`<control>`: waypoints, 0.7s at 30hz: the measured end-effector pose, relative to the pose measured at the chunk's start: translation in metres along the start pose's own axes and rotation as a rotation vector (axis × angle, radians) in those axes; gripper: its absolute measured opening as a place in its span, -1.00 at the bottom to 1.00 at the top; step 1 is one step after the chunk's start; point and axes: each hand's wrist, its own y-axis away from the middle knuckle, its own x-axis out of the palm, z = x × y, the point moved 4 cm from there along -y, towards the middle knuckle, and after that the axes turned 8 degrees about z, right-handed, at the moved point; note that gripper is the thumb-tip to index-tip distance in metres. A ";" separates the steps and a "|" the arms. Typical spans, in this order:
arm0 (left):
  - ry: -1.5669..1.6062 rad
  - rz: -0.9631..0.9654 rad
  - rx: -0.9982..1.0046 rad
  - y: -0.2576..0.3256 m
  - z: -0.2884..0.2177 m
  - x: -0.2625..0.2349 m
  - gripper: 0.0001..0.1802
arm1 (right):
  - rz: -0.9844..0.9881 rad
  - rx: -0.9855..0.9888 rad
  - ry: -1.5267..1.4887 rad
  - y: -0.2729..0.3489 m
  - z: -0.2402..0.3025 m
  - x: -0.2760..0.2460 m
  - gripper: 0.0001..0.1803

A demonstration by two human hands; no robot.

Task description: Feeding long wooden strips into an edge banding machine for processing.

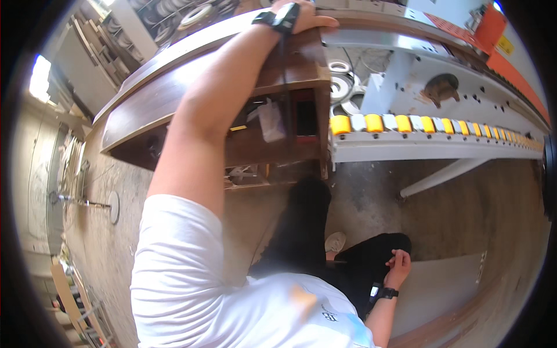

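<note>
My left arm reaches up across a brown wooden cabinet point(180, 75). At the upper edge of the view my left hand point(304, 18) lies on the cabinet's top near its right end, thumb stretched out to the right; the other fingers are partly cut off. Black bands point(284, 17) circle that wrist, and a dark strap hangs from it. Lower right, my right hand point(398, 267) is by my bent right knee, its fingers curled in and nothing visible in them. A black band point(387, 293) is on the right wrist.
Right of the cabinet stands a grey machine frame point(394, 152) with a row of yellow rollers point(371, 123) and an orange part point(493, 29). White rolls point(340, 87) lie behind. Inside the cabinet is a clear plastic bag point(271, 120). A pale panel point(438, 290) lies lower right.
</note>
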 end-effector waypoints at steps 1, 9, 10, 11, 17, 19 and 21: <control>-0.014 -0.008 -0.014 0.001 0.000 -0.001 -0.05 | -0.038 0.000 0.002 0.001 0.002 -0.001 -0.85; -0.100 -0.124 0.022 -0.033 0.026 0.027 0.11 | -0.035 -0.009 0.060 -0.001 0.000 0.004 -0.85; -0.094 -0.130 0.022 -0.033 0.029 0.028 0.11 | -0.034 -0.007 0.056 -0.001 -0.001 0.005 -0.84; -0.100 -0.146 0.029 -0.033 0.027 0.028 0.11 | -0.040 -0.010 0.060 0.001 0.001 0.006 -0.84; -0.075 -0.113 0.031 -0.010 0.011 0.010 0.03 | -0.033 -0.004 0.136 0.004 0.007 0.009 -0.85; -0.010 -0.071 0.006 -0.005 0.011 0.008 -0.04 | -0.026 -0.008 0.101 0.004 0.006 0.008 -0.85; -0.022 -0.105 0.018 -0.005 0.017 0.010 -0.04 | -0.031 -0.004 0.102 0.001 0.004 0.009 -0.85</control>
